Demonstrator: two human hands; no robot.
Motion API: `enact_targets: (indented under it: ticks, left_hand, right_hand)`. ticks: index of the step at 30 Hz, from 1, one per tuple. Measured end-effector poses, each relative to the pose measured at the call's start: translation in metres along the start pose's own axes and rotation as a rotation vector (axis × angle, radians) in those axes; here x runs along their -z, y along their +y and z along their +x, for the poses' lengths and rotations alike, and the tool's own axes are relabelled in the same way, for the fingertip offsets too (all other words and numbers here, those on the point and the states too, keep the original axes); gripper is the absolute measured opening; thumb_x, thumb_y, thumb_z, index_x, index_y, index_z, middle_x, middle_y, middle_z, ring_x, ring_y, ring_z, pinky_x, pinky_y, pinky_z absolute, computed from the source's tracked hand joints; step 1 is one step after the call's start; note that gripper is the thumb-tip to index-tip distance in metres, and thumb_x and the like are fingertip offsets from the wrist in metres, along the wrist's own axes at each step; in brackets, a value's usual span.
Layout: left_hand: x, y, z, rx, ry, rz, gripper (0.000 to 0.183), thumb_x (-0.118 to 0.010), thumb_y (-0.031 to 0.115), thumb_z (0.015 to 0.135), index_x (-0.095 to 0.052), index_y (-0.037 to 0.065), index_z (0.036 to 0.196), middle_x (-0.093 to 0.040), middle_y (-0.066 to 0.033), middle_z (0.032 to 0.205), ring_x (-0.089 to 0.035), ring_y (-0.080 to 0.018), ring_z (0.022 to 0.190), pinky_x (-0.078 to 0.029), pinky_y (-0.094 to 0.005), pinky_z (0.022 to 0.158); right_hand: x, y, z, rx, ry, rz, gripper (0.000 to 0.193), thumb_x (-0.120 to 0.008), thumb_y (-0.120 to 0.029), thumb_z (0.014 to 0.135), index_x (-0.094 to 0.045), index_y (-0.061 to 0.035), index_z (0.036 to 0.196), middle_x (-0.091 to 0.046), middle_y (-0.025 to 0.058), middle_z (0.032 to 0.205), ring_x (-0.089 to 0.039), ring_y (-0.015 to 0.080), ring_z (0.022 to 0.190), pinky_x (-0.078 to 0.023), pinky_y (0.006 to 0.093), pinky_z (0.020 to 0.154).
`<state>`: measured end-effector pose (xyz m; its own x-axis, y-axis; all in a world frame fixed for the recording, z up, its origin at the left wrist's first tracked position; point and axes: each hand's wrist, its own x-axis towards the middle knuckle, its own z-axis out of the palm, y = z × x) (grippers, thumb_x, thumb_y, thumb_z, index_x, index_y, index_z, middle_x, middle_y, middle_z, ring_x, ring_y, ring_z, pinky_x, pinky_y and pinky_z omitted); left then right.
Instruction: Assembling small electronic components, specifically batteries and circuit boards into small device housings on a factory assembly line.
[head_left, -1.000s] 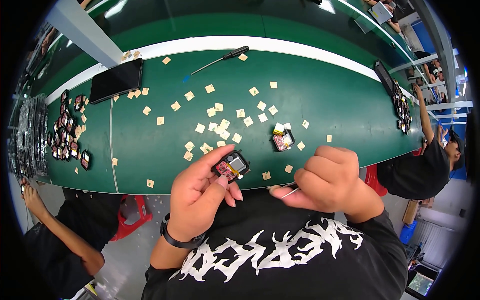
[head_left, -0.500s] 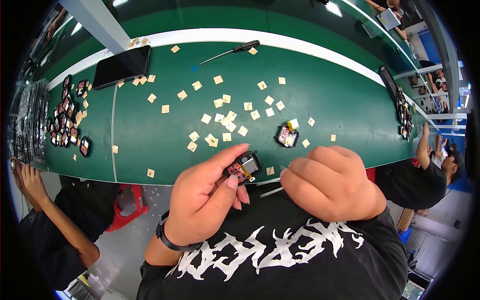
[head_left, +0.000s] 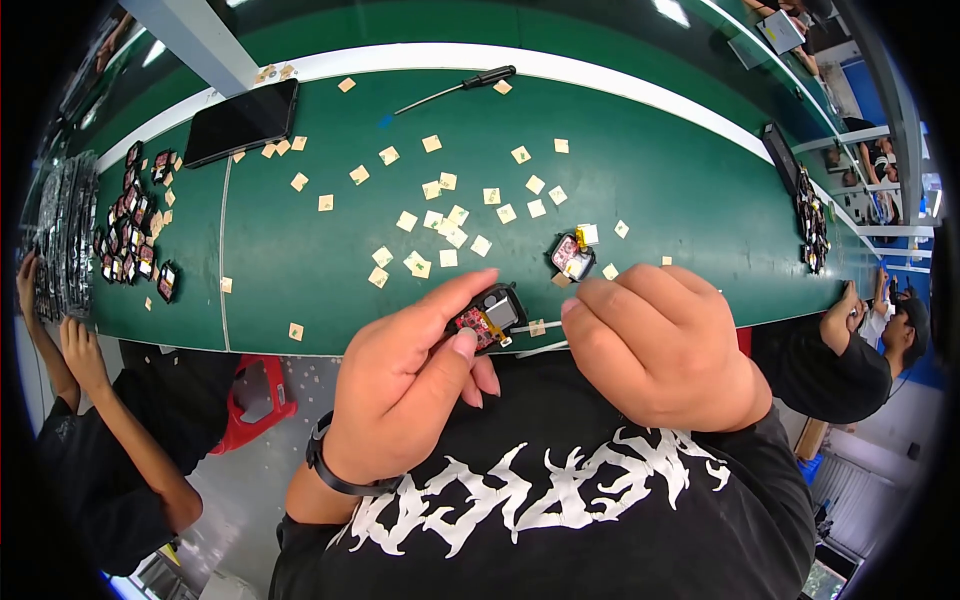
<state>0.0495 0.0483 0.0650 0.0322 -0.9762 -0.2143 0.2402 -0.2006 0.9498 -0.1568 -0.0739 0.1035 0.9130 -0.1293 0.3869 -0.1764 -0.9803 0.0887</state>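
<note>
In my left hand (head_left: 405, 375) I grip a small black device housing (head_left: 500, 305) between thumb and fingers. Its open side faces up, showing a red circuit board, a grey block and a yellowish flex strip. My right hand (head_left: 655, 345) is closed in a fist, palm down, around a thin pale stick-like tool (head_left: 545, 327). The tool's visible end points at the housing's lower right edge; most of it is hidden, so I cannot tell its exact kind. Beyond the right fist, a second open housing (head_left: 568, 262) lies on the green table with a yellow-and-white part sticking out.
Many small beige adhesive squares (head_left: 448, 258) are scattered over the green table (head_left: 300, 250). A screwdriver (head_left: 455, 90) and a black tablet-like panel (head_left: 242, 122) lie at the back. More housings (head_left: 128, 235) are heaped at left. People sit on both sides.
The tool's thin end now shows close beside the held housing, and the right fist has shifted slightly up. The left hand keeps its hold. The whole table view has moved up a little.
</note>
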Motion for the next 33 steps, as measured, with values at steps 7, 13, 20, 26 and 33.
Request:
enact_targets:
  ticks: [7,13,20,26,33]
  left_hand:
    - [-0.002,0.000,-0.002,-0.021,-0.023,-0.003,0.039,-0.047,-0.001,0.103,-0.053,-0.008,0.141,-0.066,-0.0089,0.086,-0.067,-0.0127,0.071,-0.054,-0.0251,0.063]
    - [-0.004,-0.001,-0.005,-0.004,-0.016,-0.006,0.039,-0.046,0.000,0.104,-0.052,-0.008,0.142,-0.065,-0.0092,0.086,-0.067,-0.0131,0.071,-0.054,-0.0252,0.063]
    - [-0.004,0.002,-0.008,0.050,-0.050,-0.112,0.039,-0.045,0.004,0.107,-0.050,-0.009,0.143,-0.066,-0.0097,0.090,-0.067,-0.0138,0.073,-0.057,-0.0259,0.065]
    - [-0.002,0.003,-0.010,0.082,-0.066,-0.166,0.039,-0.045,0.005,0.108,-0.050,-0.009,0.144,-0.066,-0.0105,0.093,-0.068,-0.0148,0.075,-0.057,-0.0264,0.066]
    - [0.000,0.001,-0.010,0.099,-0.082,-0.176,0.038,-0.045,0.005,0.107,-0.051,-0.008,0.143,-0.064,-0.0093,0.091,-0.067,-0.0141,0.074,-0.055,-0.0257,0.064]
  right_hand:
    - [0.004,-0.002,-0.001,0.076,-0.007,0.018,0.014,-0.073,-0.003,0.074,-0.067,0.0011,0.086,-0.061,0.0075,0.081,-0.054,0.0155,0.064,-0.040,0.0265,0.048]
    - [0.005,-0.004,-0.003,0.083,0.009,0.048,0.012,-0.073,-0.003,0.075,-0.068,0.0017,0.084,-0.059,0.0057,0.078,-0.052,0.0144,0.063,-0.038,0.0266,0.047]
    - [-0.003,-0.006,-0.004,0.123,0.058,0.138,0.008,-0.073,-0.003,0.077,-0.068,0.0012,0.081,-0.058,0.0042,0.076,-0.052,0.0138,0.063,-0.036,0.0260,0.047]
    - [-0.005,-0.005,-0.003,0.176,0.090,0.148,0.008,-0.073,-0.003,0.078,-0.069,0.0011,0.082,-0.058,0.0042,0.077,-0.055,0.0145,0.068,-0.036,0.0257,0.048]
    - [-0.002,0.000,-0.002,0.273,0.048,0.156,0.020,-0.075,-0.004,0.075,-0.070,0.0019,0.093,-0.066,0.0086,0.087,-0.058,0.0142,0.067,-0.037,0.0242,0.047]
